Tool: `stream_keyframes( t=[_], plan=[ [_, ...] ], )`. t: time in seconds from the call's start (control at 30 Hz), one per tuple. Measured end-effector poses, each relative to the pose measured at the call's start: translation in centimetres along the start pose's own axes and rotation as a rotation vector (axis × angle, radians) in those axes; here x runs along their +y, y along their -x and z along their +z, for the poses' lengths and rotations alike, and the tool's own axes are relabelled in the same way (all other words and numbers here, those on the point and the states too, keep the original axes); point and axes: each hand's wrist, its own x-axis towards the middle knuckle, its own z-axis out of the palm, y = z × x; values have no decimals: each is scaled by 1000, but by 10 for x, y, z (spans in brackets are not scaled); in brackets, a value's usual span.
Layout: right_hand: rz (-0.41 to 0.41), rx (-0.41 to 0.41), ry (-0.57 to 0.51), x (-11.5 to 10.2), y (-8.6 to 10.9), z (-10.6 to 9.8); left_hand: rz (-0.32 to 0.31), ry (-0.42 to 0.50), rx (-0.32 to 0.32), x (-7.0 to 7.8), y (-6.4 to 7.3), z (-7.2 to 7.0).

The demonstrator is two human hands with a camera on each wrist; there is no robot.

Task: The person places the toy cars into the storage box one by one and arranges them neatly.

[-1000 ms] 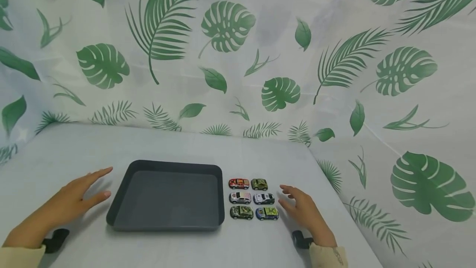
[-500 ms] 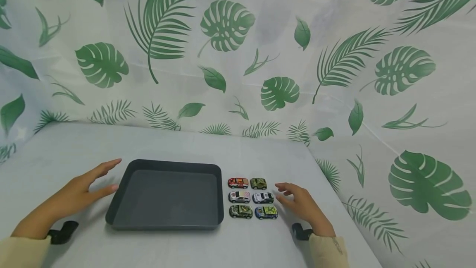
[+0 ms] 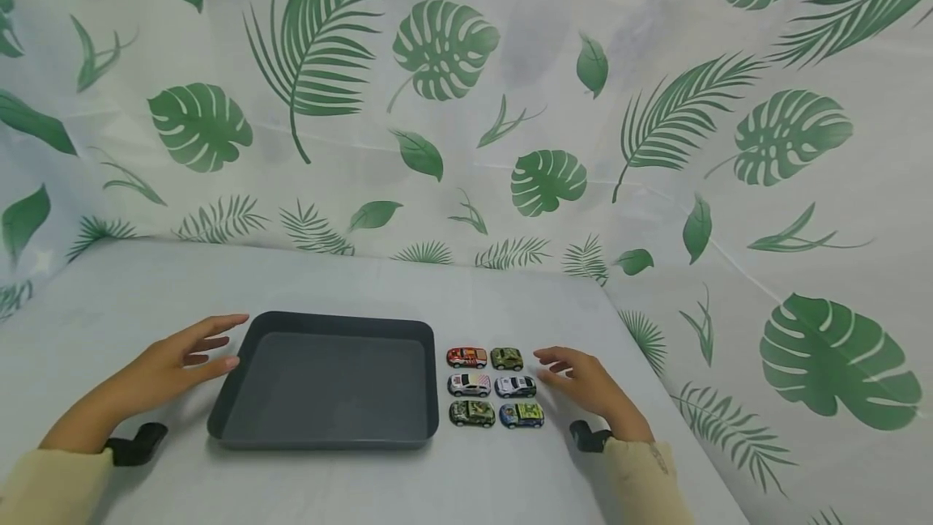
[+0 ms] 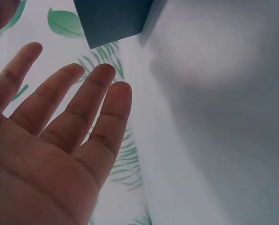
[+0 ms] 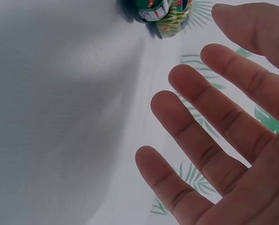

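I log left grip (image 3: 168, 369) released, relaxed, at left side of grey tray (image 3: 335, 383); contact unclear. Right grip (image 3: 589, 383) empty, loose, near six toy cars (image 3: 479, 386). Cars sit on tabletop (image 3: 342, 488) right of tray, three rows of two, presumably gapped so each is reachable.

A dark grey rectangular tray with rounded corners (image 3: 324, 383) sits on a white-covered table (image 3: 510, 476). Just left of the tray is a bare left hand (image 3: 172, 367), index finger extended. Right of the tray, six small multicoloured toy cars (image 3: 513, 386) stand in three rows of two; farther right of the tray, beside them, is a bare right hand (image 3: 585, 379). Behind the tray rises a white backdrop printed with green leaves (image 3: 466, 124).
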Motion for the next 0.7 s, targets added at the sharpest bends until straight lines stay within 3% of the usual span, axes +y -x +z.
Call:
stream_keyframes(
  t=[0.47, 0.7],
  plan=[
    [19, -43, -46, 2, -22, 2, 23, 178, -108, -11, -14, 1],
    [24, -67, -73, 1, -33, 4, -3, 220, -142, -15, -17, 1]
  ],
)
